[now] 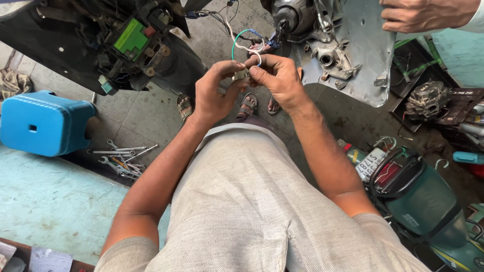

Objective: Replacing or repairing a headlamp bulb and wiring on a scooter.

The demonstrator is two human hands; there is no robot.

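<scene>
Green and white wires (236, 41) are pinched between both hands' fingers (254, 64), closed on a small connector (241, 74). The left hand (214, 95) and right hand (277, 80) meet there; the wiring looks unfinished, its loose ends trailing above the fingers toward the stripped scooter (322, 40).

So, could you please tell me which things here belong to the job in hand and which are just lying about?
In hand:
- left hand and right hand pinching a small connector
- its green and white wires

Lying about:
- blue stool
- spanners
- green scooter panel
</scene>
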